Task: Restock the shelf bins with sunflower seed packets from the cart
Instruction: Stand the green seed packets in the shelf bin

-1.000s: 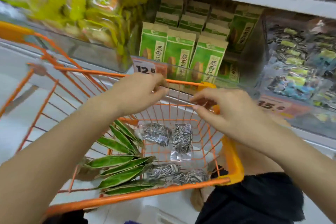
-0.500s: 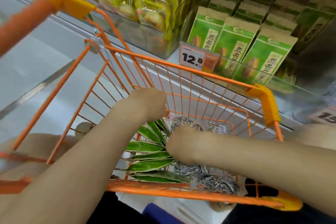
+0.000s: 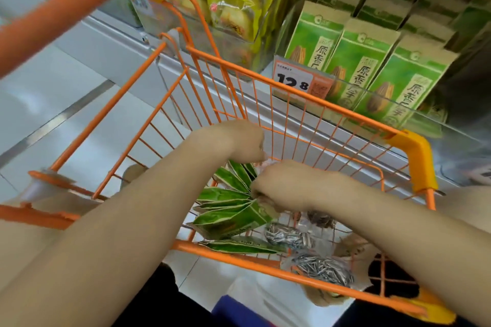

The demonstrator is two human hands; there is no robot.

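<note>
Seed packets [image 3: 231, 216] fanned on edge, in cart [image 3: 292, 93]

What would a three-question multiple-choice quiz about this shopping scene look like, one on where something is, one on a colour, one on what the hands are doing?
1. Where do the green packets lie that are not on the shelf?
A. in the cart
B. on the floor
C. on the cart's handle

2. What colour is the cart?
A. blue
B. orange
C. black

3. How are the hands placed?
A. both resting on the cart's rim
B. both lifted to the shelf
C. both down inside the cart

Answers: 1 A, they are fanned out on the wire bottom beside the clear seed bags. 2 B, its wires and frame are orange with yellow corners. 3 C, the left hand and right hand reach in over the packets.
</note>
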